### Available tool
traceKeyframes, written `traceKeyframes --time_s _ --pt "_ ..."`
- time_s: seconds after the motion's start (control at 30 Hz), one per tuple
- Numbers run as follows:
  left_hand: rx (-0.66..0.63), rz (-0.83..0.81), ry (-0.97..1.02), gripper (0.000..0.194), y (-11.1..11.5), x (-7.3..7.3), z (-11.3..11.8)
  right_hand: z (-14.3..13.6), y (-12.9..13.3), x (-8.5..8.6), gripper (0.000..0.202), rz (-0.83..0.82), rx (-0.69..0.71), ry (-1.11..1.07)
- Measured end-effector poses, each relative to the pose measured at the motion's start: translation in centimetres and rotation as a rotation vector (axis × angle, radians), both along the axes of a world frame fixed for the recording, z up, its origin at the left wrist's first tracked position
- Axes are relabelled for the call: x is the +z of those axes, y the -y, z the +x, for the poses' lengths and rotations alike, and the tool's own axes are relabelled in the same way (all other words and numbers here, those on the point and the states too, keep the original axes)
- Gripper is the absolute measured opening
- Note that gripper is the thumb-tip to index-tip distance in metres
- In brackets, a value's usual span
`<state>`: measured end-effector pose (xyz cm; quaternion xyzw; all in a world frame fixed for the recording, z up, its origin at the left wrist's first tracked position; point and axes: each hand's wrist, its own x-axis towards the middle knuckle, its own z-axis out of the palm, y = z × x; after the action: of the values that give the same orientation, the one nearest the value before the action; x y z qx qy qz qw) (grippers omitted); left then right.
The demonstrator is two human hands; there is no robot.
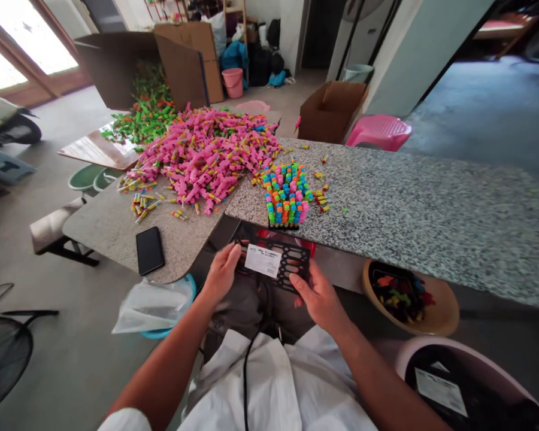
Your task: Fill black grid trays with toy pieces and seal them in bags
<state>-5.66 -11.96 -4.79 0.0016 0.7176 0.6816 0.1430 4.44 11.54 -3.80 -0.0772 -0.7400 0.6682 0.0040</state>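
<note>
A flat black plastic lattice panel with rounded holes (291,262) is held level above my lap. A white printed label (263,260) is stuck on it. My left hand (222,269) pinches its left end, and my right hand (317,293) grips the right end with the thumb on top. Just beyond, on the speckled stone table, stands a block of small multicoloured figures (287,194) packed upright in a black base. Loose yellow and red pieces (321,200) lie to its right. A big heap of pink pieces (202,155) spreads over the left part of the table.
A black phone (150,251) lies near the left table edge. Green pieces (148,111) spill from a cardboard box (117,66). Below the table at right are a tan basin (447,311) and a pink tub (413,347) with labelled black items. A blue basin (189,290) with a plastic bag sits lower left.
</note>
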Motion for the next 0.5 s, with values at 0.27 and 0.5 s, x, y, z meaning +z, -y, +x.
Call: traceKeyframes --time_s 0.27,0.5 --pt "0.013 0.397 0.323 0.076 1.4 2.5 1.2 -0.5 -0.1 0.2 0.056 0.648 0.166 -0.739" --pt "-0.042 0.330 0.363 0.068 -0.4 2.9 1.5 1.2 -1.8 -0.8 0.065 0.695 0.088 -0.763"
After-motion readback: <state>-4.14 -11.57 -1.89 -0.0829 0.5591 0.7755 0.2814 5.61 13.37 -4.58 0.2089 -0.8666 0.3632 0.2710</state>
